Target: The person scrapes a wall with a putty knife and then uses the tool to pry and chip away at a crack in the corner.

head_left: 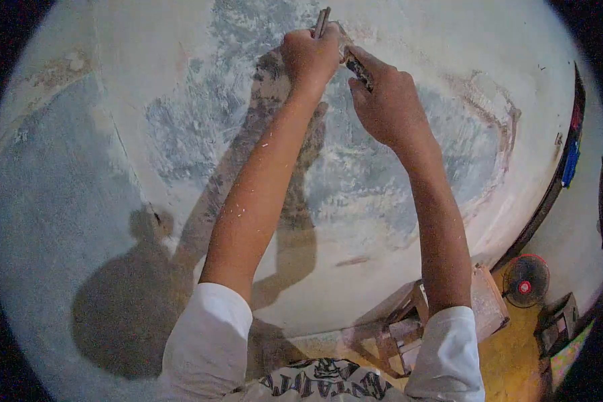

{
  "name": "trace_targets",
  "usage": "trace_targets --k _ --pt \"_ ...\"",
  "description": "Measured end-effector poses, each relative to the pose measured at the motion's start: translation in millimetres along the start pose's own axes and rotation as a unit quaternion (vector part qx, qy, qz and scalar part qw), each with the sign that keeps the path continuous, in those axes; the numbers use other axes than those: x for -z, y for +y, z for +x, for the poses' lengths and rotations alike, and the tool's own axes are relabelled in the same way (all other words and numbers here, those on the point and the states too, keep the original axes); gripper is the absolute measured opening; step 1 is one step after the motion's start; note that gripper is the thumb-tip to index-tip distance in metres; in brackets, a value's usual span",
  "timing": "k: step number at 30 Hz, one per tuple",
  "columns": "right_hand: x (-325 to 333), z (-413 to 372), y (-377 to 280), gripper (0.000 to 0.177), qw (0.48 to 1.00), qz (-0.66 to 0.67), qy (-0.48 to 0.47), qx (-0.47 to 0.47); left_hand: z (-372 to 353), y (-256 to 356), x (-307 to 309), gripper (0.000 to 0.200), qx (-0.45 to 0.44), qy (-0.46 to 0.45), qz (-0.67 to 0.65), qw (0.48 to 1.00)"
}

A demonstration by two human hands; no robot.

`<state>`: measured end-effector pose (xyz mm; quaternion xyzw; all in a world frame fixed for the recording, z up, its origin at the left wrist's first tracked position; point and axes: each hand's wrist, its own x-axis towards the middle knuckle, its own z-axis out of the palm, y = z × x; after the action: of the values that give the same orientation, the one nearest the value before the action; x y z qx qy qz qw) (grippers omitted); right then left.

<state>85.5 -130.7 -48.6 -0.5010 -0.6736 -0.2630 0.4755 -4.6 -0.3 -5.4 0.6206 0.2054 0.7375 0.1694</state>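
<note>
Scraper (323, 20) is held against the patchy plastered wall (147, 134), at the top of the view. Left hand (310, 57) is closed in a fist around its handle. Right hand (388, 100) is pinched on the dark blade end, just beside the left. Wooden stool (409, 321) and small fan (524, 281) are seen below on the yellow floor (509, 362).

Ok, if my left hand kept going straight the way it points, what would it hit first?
Probably the patchy wall: your left hand, gripping a scraper, reaches straight at it, and the tool seems to touch it, though depth is unclear.
</note>
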Motion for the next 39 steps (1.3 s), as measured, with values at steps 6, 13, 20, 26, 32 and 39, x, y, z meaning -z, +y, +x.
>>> trace_targets --k 6,13,20,26,32,39 --pt "-0.3 -4.6 9.3 0.047 1.000 -0.006 -0.001 0.000 -15.8 7.9 -0.8 0.048 0.004 0.020 0.069 0.997" --pt "5.0 -4.2 17.0 0.046 1.000 0.008 -0.004 0.025 -8.2 0.8 -7.8 0.049 -0.004 0.052 0.059 0.997" --pt "2.5 2.2 29.7 0.048 0.997 0.052 0.016 0.051 -6.5 -2.3 -10.7 0.048 0.000 0.067 0.084 0.994" --pt "8.1 5.7 29.8 0.049 0.998 0.041 -0.017 0.047 -5.7 6.4 -10.1 0.050 0.014 0.064 0.062 0.996" --pt "5.1 0.2 21.4 0.050 0.999 0.039 -0.017 0.030 -0.7 -7.6 -8.3 0.049 -0.009 0.081 0.095 0.992" --pt "0.7 -1.6 20.9 0.048 0.998 0.049 -0.004 0.037 -8.0 6.9 -6.7 0.047 0.029 0.066 0.062 0.995"
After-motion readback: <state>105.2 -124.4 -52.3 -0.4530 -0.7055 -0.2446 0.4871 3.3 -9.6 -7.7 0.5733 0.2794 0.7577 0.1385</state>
